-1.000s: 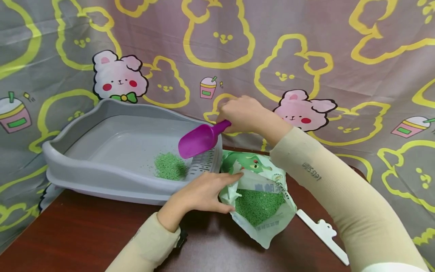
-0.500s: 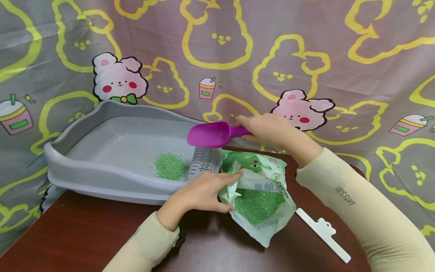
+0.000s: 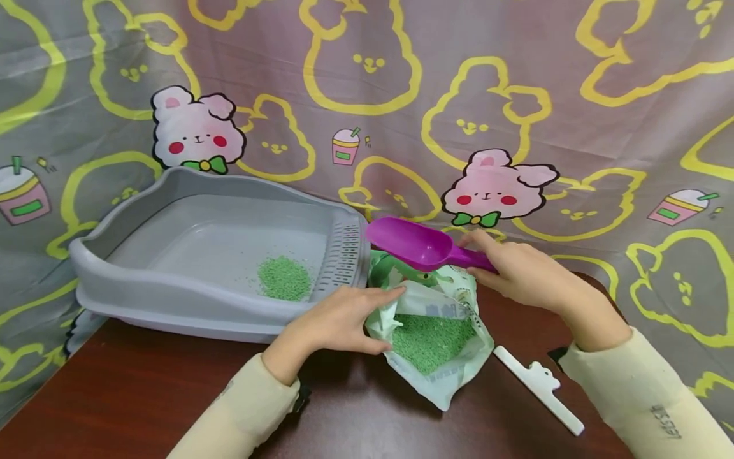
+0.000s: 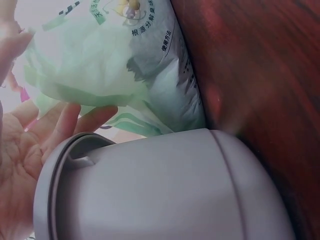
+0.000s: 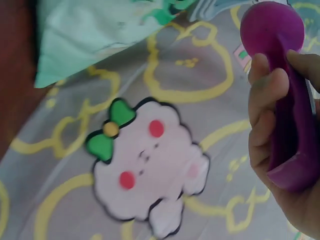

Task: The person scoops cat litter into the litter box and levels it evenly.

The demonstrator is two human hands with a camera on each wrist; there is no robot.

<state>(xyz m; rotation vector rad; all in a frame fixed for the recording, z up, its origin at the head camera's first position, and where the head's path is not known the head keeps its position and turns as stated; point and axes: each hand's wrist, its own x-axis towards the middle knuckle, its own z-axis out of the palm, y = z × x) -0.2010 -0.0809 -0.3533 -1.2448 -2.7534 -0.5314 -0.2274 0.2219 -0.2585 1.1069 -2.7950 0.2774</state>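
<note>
My right hand (image 3: 522, 271) grips the handle of a purple scoop (image 3: 410, 239), its bowl over the back of the litter bag. In the right wrist view, the fingers curl round the handle of the scoop (image 5: 292, 115). Green granules (image 3: 432, 341) show inside the open-mouthed pale green litter bag (image 3: 453, 386). At the bag's left side, my left hand (image 3: 338, 319) rests with thumb and forefinger spread. The left wrist view has its fingers (image 4: 65, 122) extended against the bag (image 4: 95, 55). A small heap of green granules (image 3: 283, 278) lies in the grey litter tray (image 3: 178, 287).
A white bag clip (image 3: 539, 389) lies on the brown table (image 3: 367, 421), right of the bag. The tray has a slotted strip (image 3: 342, 255) at its right end. Behind everything hangs a grey curtain (image 3: 390, 140) with cartoon rabbits.
My right hand has drawn the scoop from above the tray's right end rightward and down to the bag. The left hand stays at the bag; the heap in the tray looks unchanged.
</note>
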